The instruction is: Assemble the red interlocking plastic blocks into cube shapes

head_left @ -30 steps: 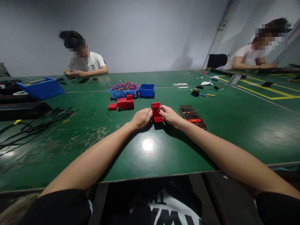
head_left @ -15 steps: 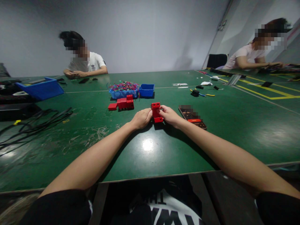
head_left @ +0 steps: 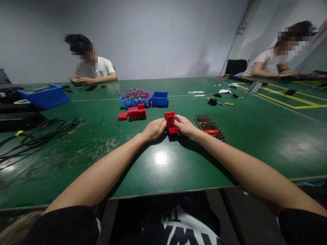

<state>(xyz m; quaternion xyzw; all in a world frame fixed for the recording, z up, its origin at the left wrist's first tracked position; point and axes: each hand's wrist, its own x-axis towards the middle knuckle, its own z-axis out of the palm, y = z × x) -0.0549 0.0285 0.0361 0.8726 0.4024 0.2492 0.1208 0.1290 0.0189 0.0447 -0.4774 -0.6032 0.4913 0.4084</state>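
Note:
A red block-like part [head_left: 171, 123] with small dark holes at its top and bottom ends is held between both hands, just above the green table [head_left: 163, 177]. My left hand [head_left: 154, 129] grips its left side, fingers closed. On the right side, my right hand [head_left: 185, 126] pinches it with the thumb on its face. More red parts [head_left: 136, 112] lie to the left beyond my left hand. Behind them are a blue bin [head_left: 135, 102] full of thin coloured wires and a smaller blue bin [head_left: 160, 98].
A phone [head_left: 211, 128] lies right of my right hand. Black cables [head_left: 51, 131] and a large blue tray [head_left: 46, 96] are at the left. Pliers [head_left: 219, 102] lie farther back right. Two people sit across the table, a person [head_left: 98, 69] left and another [head_left: 268, 63] right.
Both my hands and the red part look the same as before. The person at the far right has shifted their arms and hands slightly to the left.

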